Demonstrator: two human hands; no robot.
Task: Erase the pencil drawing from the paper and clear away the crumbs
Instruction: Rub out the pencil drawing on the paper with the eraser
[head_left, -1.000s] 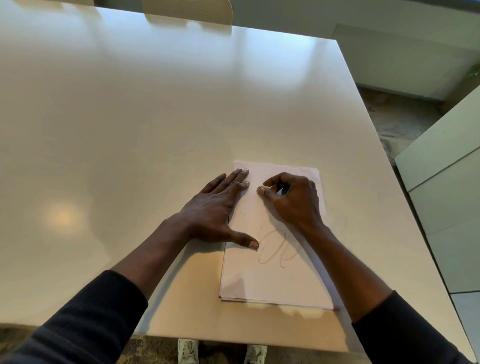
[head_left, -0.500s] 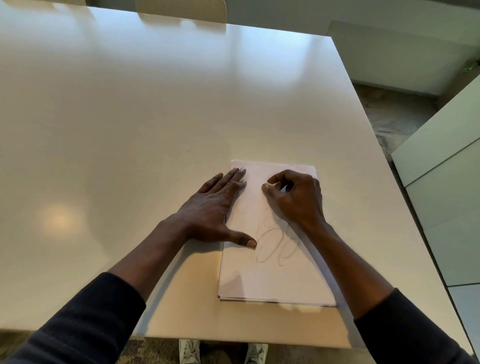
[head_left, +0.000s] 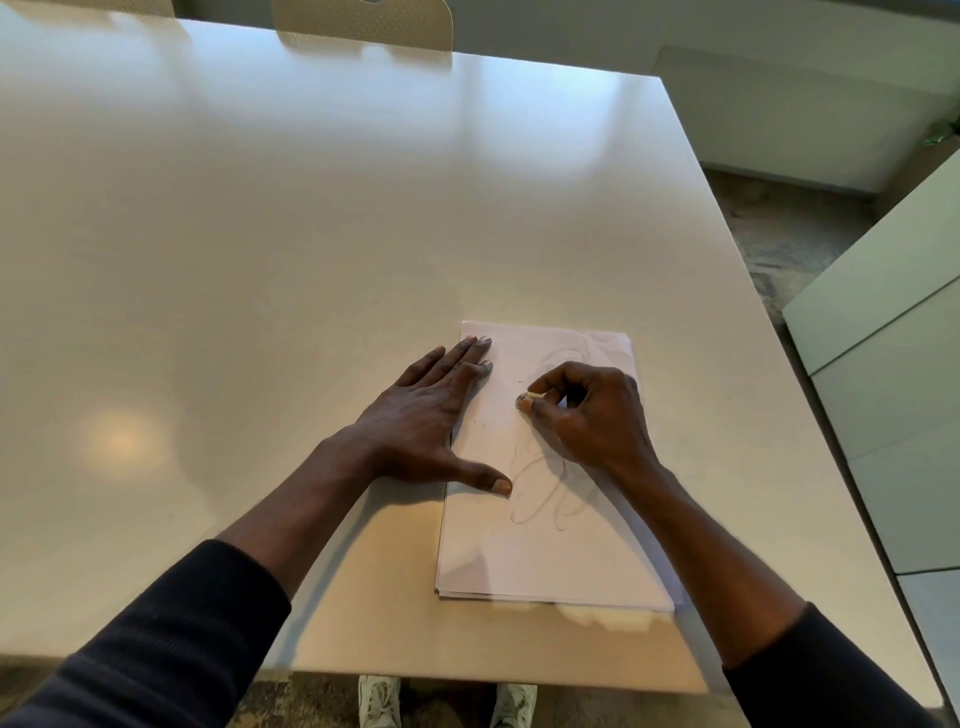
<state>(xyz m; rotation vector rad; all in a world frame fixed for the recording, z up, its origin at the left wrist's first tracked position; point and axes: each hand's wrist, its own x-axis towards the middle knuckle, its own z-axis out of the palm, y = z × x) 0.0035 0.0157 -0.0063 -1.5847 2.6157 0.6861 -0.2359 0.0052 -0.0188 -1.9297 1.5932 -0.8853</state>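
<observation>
A white sheet of paper (head_left: 556, 551) lies on top of a thin stack near the table's front edge. Looping pencil lines (head_left: 545, 493) show on its middle, with fainter traces near its far right corner. My left hand (head_left: 426, 415) rests flat on the paper's left edge, fingers straight and thumb spread. My right hand (head_left: 592, 410) pinches a small pale eraser (head_left: 531, 399) between thumb and forefinger, and presses it to the paper above the loops. A few dark crumbs (head_left: 480, 423) lie on the sheet beside my left hand.
The large pale table (head_left: 260, 260) stretches away to the left and far side. A beige chair back (head_left: 363, 21) stands at the far edge. White cabinets (head_left: 893, 389) stand to the right, close to the table's right edge. My shoes show below the front edge.
My right hand has slid the eraser toward me and slightly right across the paper. Faint lines near the far corner have come into sight. My left hand stays put.
</observation>
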